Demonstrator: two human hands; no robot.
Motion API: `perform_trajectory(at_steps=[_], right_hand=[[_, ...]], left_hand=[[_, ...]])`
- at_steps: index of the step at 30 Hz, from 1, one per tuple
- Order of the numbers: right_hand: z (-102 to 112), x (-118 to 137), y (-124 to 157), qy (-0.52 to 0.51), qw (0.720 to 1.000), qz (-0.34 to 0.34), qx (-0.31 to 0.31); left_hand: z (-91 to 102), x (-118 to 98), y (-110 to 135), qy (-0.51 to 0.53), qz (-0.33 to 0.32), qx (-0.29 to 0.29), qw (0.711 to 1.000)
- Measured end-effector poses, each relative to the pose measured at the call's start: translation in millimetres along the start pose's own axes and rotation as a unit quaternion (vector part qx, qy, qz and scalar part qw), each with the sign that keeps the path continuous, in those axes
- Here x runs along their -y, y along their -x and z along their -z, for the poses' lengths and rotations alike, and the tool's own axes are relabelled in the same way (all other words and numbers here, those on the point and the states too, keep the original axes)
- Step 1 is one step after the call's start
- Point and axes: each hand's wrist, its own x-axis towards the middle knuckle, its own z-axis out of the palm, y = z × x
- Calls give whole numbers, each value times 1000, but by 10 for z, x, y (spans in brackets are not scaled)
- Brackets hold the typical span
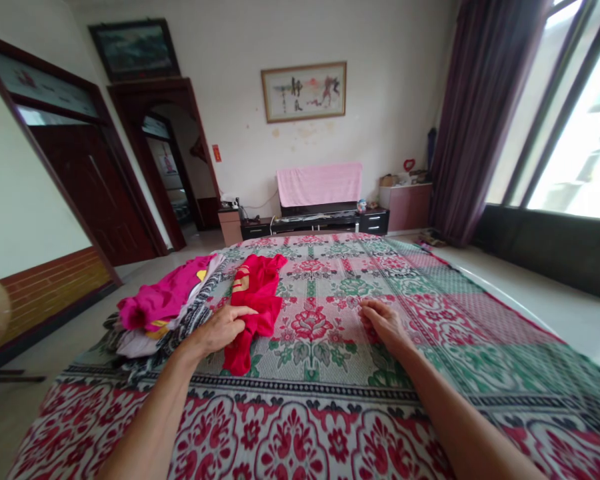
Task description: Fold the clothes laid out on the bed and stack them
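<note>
A crumpled red garment (256, 293) lies on a floral bedspread (330, 373) in red, green and white. My left hand (223, 328) rests on the garment's lower part with fingers curled, gripping the red cloth. Out to the right my right hand (384, 320) lies on the bedspread with fingers bent down against the fabric, apart from the garment; whether it pinches the cover is unclear.
A pile of clothes (163, 307), magenta on top with white and patterned pieces under it, sits at the bed's left edge. Beyond the bed stand a low TV unit with a pink cloth (320, 183), a dark doorway (175, 173), purple curtains (473, 120) and a window.
</note>
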Motion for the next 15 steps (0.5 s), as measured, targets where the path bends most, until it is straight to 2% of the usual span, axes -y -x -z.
perform_trajectory(at_steps=[2, 6, 10, 12, 15], right_hand=[[0, 0, 0, 0, 1000, -2, -4], [3, -14, -6, 5, 1000, -5, -3], [6, -26, -16, 23, 1000, 1, -3], [6, -21, -21, 26, 1000, 2, -5], [10, -11, -31, 14, 1000, 5, -10]], left_hand=[[-7, -60, 57, 62, -29, 42, 997], [38, -122, 128, 133, -93, 56, 985], [-68, -151, 107, 136, -62, 137, 979], [-186, -167, 32, 175, -57, 147, 972], [-275, -193, -226, 215, -33, 123, 968]])
